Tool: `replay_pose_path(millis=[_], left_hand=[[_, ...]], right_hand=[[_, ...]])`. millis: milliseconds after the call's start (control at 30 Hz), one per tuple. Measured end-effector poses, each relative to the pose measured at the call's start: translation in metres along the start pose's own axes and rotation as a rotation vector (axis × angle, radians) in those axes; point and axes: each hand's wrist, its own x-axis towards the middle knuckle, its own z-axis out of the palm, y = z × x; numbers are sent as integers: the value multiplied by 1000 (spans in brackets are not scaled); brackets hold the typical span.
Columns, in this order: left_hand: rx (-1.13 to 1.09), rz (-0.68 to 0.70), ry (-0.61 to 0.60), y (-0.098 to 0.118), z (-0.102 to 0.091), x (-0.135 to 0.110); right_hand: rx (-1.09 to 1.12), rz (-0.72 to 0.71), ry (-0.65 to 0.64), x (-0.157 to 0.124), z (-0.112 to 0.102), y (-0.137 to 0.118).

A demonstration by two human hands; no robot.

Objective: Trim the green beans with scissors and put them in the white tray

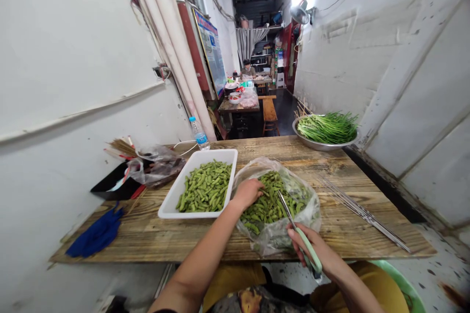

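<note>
A clear plastic bag (310, 210) lies open on the table, full of green edamame pods (270, 188). Over its left side my left hand (249, 193) reaches in, its curled fingers closed on a pod among the others; the fingertips are partly hidden. My right hand (306, 244) grips a pair of scissors (308, 244) with pale green handles at the bag's near right edge. The blades point forward over the pods. Left of the bag stands a white plastic tray (167, 210) with a heap of edamame pods (207, 186) in it.
Metal skewers (367, 215) lie on the wooden table (176, 244) at right. Behind them is a metal bowl (326, 145) of green stalks. A water bottle (200, 134), a black box (113, 181) and a blue cloth (97, 232) are at left. Someone sits at a far table.
</note>
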Motion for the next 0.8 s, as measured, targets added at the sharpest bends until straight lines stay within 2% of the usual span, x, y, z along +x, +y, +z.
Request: replay_pose_path(millis=[167,300,400,533,700,800], left_hand=[[-76,75,41,7,-4,0],[-366,33,113,17,-10,-5],[-562,18,83,25,-14,-13],[-613,55,13,31,-19,-21],[-725,19,-59,33,-27,-25],[-871,-71,-56,35,-29,-26]], right_hand=[[12,17,18,3,1,2],[-31,19,45,6,-2,5],[-158,-19,103,7,-4,2],[-341,-142,177,6,-5,-7],[-474,-215,171,4,-8,-15],[-478,-216,170,2,-9,-17]])
